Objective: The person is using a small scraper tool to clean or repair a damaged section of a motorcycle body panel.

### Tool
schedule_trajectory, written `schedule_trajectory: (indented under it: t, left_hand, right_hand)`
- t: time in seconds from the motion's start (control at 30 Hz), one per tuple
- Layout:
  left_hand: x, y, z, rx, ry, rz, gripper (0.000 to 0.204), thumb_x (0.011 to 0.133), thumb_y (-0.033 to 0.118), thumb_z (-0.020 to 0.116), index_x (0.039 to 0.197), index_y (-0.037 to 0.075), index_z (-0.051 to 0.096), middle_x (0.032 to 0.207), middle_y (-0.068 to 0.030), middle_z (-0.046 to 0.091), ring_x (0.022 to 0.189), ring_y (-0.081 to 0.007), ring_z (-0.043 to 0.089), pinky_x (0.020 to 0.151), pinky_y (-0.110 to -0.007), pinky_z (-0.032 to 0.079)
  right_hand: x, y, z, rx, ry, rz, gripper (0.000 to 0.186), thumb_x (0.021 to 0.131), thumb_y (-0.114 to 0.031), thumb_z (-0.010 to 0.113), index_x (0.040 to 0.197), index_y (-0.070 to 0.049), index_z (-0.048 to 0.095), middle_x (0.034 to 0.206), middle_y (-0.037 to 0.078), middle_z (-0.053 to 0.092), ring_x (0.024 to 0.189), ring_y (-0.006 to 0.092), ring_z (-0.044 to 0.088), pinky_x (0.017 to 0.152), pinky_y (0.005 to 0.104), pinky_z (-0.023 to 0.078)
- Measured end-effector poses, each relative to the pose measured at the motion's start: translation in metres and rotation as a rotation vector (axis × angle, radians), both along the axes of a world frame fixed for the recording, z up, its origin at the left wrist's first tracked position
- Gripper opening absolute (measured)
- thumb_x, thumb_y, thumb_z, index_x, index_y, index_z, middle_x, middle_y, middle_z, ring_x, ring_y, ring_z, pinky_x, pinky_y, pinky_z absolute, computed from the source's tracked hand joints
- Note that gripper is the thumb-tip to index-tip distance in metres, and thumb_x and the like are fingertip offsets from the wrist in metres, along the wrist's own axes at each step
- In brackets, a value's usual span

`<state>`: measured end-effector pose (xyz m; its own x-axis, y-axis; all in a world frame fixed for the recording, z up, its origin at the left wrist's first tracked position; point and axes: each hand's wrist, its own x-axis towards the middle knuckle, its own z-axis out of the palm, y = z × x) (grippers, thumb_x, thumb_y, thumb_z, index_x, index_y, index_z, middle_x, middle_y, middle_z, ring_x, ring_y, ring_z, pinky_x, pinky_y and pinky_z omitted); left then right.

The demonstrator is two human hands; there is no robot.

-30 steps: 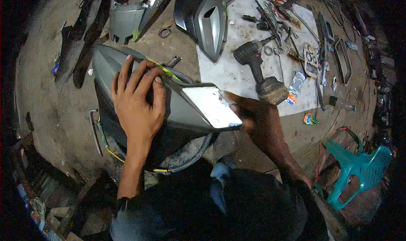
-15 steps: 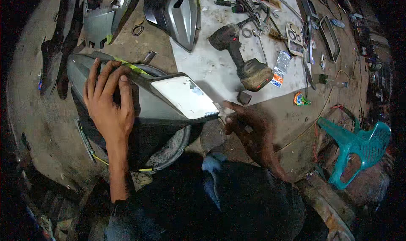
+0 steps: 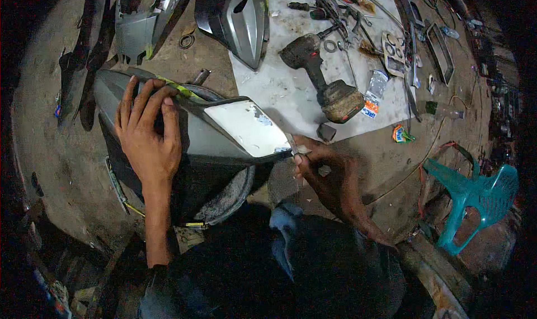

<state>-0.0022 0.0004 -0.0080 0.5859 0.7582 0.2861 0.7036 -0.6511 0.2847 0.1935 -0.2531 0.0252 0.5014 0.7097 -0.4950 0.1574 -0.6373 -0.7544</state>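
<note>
Grey panel (image 3: 207, 137) is lying left of centre, hiding most of a round-rimmed object (image 3: 224, 200) below. Left hand (image 3: 150, 134) is covering part of the panel, fingers spreading apart and resting on it. Right hand (image 3: 333, 168), shadowed, is working at the lower corner of the white patch (image 3: 249, 126), fingers pinching a pale scrap (image 3: 302, 149), too blurred to identify.

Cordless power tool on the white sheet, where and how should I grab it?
Probably best by its handle, the narrow stretch between the bulky motor head and the wide battery. Come from above, palm toward the handle's left edge: the tool seems to lie on its side, with bare white sheet there, while a metal ring lies on the other side.
</note>
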Motion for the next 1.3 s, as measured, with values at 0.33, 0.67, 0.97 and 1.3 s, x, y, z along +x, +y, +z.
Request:
schedule_trajectory:
  t: [0.33,0.67,0.97,1.3]
  left_hand:
    - [0.006,0.002,0.005,-0.022,0.025,-0.003,0.024,0.102,0.023,0.062,0.114,0.012,0.079,0.137,-0.0069,0.070,0.145,-0.0339,0.050,0.123,-0.054,0.030]
    - [0.007,0.004,0.005,-0.021,0.017,0.009,0.023,0.101,0.024,0.064,0.112,0.012,0.080,0.133,-0.0062,0.071,0.144,-0.0340,0.050,0.122,-0.055,0.031]
    - [0.009,0.002,0.000,-0.021,0.013,-0.003,0.024,0.101,0.024,0.063,0.115,0.012,0.079,0.137,-0.0064,0.069,0.146,-0.0334,0.049,0.122,-0.056,0.030]
    - [0.010,0.004,0.003,-0.010,0.030,0.009,0.023,0.102,0.024,0.062,0.115,0.013,0.078,0.137,-0.0069,0.070,0.145,-0.0340,0.049,0.123,-0.056,0.030]
  right_hand:
    - [-0.001,0.006,-0.001,0.008,0.116,-0.033,0.041,0.105,-0.018,0.068,0.144,-0.007,0.065,0.082,0.005,0.073,0.075,0.0097,0.068,0.072,0.0280,0.056]
    - [-0.009,0.010,-0.002,0.055,-0.031,-0.068,0.037,0.106,-0.018,0.068,0.142,-0.007,0.067,0.077,0.005,0.072,0.070,0.0097,0.068,0.069,0.0293,0.056]
    - [-0.007,0.016,0.004,-0.003,0.051,-0.140,0.037,0.105,-0.017,0.067,0.141,-0.007,0.068,0.078,0.006,0.073,0.070,0.0105,0.068,0.069,0.0297,0.056]
    - [-0.002,0.017,0.002,0.020,0.153,-0.190,0.038,0.105,-0.026,0.068,0.135,-0.002,0.069,0.083,0.010,0.076,0.074,0.0134,0.071,0.071,0.0323,0.058]
